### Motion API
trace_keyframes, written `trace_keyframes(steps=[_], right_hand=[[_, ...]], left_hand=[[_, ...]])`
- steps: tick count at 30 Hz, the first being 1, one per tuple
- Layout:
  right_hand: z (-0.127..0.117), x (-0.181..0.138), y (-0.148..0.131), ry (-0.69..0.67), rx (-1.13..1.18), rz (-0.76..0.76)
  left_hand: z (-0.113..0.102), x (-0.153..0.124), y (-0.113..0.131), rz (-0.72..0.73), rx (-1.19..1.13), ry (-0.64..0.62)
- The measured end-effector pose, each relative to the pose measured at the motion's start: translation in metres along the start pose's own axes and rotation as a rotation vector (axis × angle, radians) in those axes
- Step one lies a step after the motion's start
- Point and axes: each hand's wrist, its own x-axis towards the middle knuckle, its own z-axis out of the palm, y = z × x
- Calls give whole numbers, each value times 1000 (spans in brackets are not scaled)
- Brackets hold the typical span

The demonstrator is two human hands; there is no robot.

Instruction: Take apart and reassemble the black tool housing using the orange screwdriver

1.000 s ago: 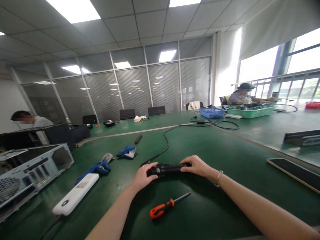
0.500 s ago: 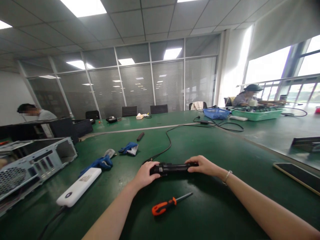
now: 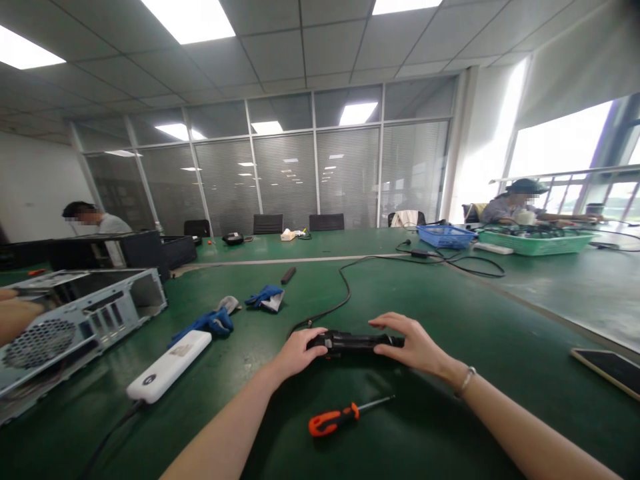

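Observation:
A long black cylindrical tool lies crosswise on the green table in front of me, a dark cord near its left end. My left hand grips that left end, thumb on the near side; its other fingers are partly hidden. At the opposite end, my right hand is open, with fingers stretched out above the tool and the thumb beside or touching its near side. Closer to me lies a screwdriver with an orange and black handle, its shaft pointing right.
An open metal computer case stands at left, another person's arm over it. Nearby are a white box with a cord and blue gloves. A phone lies right; blue and green baskets stand farther back.
My right hand has loosened from the tool's right end, its fingers now lifted and spread. My left hand keeps its hold. The whole view has shifted slightly.

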Motion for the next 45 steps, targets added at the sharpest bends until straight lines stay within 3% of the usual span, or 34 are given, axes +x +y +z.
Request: trace_keyframes(steps=[6, 9, 12, 17, 20, 24, 28, 39, 45], right_hand=[[23, -3, -90, -466, 22, -233], [30, 3, -111, -541, -83, -316], [24, 19, -114, -374, -14, -294], [23, 43, -92, 238, 295, -102], [41, 41, -74, 438, 286, -126], [63, 30, -62, 464, 174, -223], [70, 30, -61, 462, 61, -300], [66, 30, -71, 398, -129, -505], [57, 30, -79, 331, -133, -497]], left_hand=[[2, -1, -5, 11, 29, 19], [5, -3, -8, 46, 61, 49], [7, -4, -10, 116, 74, 80], [8, -5, -8, 163, 120, 82], [8, -5, -7, 177, 128, 72], [9, -3, -9, 168, 122, 76], [9, -2, -8, 176, 107, 64], [8, -3, -6, 197, 79, 51], [8, -3, -5, 192, 62, 61]])
